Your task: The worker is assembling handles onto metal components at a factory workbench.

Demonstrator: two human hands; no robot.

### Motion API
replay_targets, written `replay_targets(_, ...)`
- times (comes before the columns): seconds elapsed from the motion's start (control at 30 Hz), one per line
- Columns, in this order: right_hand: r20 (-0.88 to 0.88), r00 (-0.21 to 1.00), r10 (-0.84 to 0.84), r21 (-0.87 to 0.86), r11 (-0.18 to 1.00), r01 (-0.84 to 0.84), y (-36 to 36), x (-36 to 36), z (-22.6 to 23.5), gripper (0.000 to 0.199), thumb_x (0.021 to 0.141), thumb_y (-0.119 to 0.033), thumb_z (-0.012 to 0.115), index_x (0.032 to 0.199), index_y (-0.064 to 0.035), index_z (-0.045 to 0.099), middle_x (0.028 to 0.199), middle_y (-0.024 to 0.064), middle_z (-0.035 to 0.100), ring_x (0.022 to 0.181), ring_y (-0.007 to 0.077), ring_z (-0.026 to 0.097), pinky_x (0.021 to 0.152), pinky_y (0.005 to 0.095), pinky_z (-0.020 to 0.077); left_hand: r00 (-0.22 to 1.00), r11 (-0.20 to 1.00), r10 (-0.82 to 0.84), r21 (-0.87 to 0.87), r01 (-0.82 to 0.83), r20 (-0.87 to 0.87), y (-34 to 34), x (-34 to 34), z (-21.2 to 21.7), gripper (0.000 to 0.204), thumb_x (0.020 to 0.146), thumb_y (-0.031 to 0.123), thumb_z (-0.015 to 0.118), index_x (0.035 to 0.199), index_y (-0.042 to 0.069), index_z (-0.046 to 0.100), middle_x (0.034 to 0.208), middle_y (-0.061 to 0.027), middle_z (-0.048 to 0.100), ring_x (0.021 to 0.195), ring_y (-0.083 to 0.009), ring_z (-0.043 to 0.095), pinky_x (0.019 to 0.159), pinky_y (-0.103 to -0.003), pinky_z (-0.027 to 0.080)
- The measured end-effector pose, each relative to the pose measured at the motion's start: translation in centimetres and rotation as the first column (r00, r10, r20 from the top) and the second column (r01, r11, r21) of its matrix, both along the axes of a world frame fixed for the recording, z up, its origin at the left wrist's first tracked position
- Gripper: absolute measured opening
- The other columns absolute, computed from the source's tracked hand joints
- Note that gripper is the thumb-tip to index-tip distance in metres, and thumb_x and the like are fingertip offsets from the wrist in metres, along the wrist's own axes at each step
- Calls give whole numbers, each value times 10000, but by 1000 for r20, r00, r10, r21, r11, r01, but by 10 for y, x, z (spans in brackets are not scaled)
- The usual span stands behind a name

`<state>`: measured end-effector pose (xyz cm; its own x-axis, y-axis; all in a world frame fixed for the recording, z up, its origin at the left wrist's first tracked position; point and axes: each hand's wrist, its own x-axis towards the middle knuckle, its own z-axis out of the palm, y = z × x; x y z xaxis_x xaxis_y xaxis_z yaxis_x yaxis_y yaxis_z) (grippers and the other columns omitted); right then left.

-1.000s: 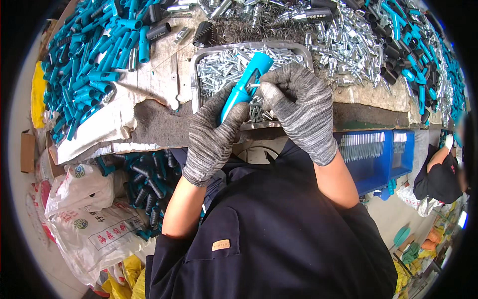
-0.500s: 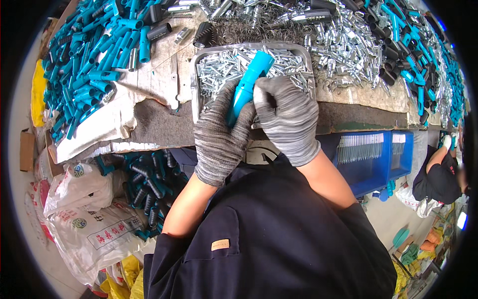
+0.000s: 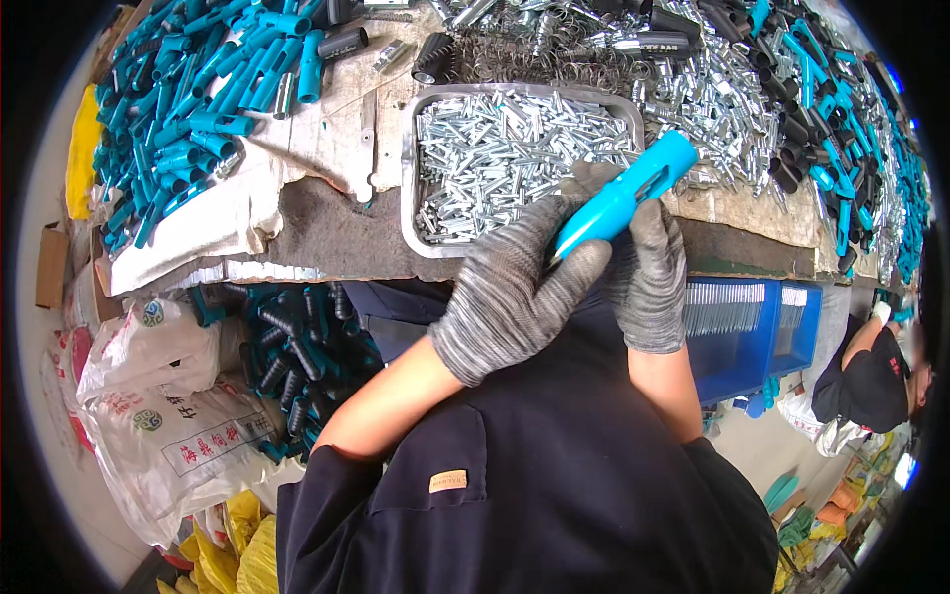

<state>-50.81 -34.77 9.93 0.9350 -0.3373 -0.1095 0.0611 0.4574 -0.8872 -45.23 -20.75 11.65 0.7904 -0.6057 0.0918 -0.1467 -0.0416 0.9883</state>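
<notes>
A teal plastic tube (image 3: pixel 633 188) with a long slot in its side is tilted up to the right before me. My left hand (image 3: pixel 520 282), in a grey knitted glove, is wrapped round its lower end, thumb along the near side. My right hand (image 3: pixel 648 267), gloved alike, is against the tube from below and behind. Its thumb rests by the slot, and part of its fingers is hidden behind the tube. Just beyond my hands lies a metal tray (image 3: pixel 411 188) filled with small silvery pins (image 3: pixel 495 148).
Teal tubes (image 3: pixel 208 89) are heaped at the left, metal parts (image 3: pixel 717 119) at the right, springs (image 3: pixel 524 64) at the back. A flat metal strip (image 3: pixel 368 139) lies left of the tray. Below the bench edge are blue bins (image 3: pixel 732 346) and white sacks (image 3: pixel 168 436). Another person (image 3: pixel 871 371) is at far right.
Both hands have shifted right and toward me with the tube, which now leans further right and shows its slot. My right hand has turned from a fingertip pinch to supporting it from below.
</notes>
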Motion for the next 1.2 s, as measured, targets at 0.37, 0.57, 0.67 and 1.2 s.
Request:
replay_targets(0.37, 80, 994, -79, 568, 823, 20, -16, 6, -16, 554, 947, -437, 515, 1320, -36, 435, 1105, 132, 596, 843, 204, 615, 666, 374, 573, 757, 557, -214, 714, -425, 617, 49, 92, -40, 182, 830, 217, 639, 971, 129, 712, 948, -126, 626, 875, -308, 617, 746, -401, 498)
replay_targets(0.57, -132, 989, 62, 440, 898, 2, -2, 3, -7, 519, 934, -393, 565, 1271, -10, 471, 1014, 121, 604, 799, 183, 600, 604, 311, 539, 802, 592, -187, 717, -369, 567, 50, 94, -38, 196, 862, 241, 597, 973, 104, 683, 966, -132, 621, 873, -327, 612, 760, -423, 495)
replay_targets(0.67, -139, 985, 103, 361, 931, -47, -1, 2, -10, 543, 927, -390, 580, 1283, 2, 466, 990, 116, 593, 770, 157, 576, 559, 276, 498, 786, 653, -147, 656, -378, 600, 51, 94, -44, 175, 860, 221, 633, 944, 76, 684, 924, -132, 632, 833, -319, 625, 724, -401, 494)
replay_targets(1.2, -152, 969, 197, 343, 929, -135, 5, 8, -18, 367, 932, -291, 594, 1187, -31, 552, 921, 107, 640, 685, 151, 640, 520, 261, 544, 974, 857, 119, 476, -200, 195, 23, 78, -13, 261, 743, 200, 788, 932, 42, 703, 794, -86, 694, 711, -159, 636, 684, -302, 504)
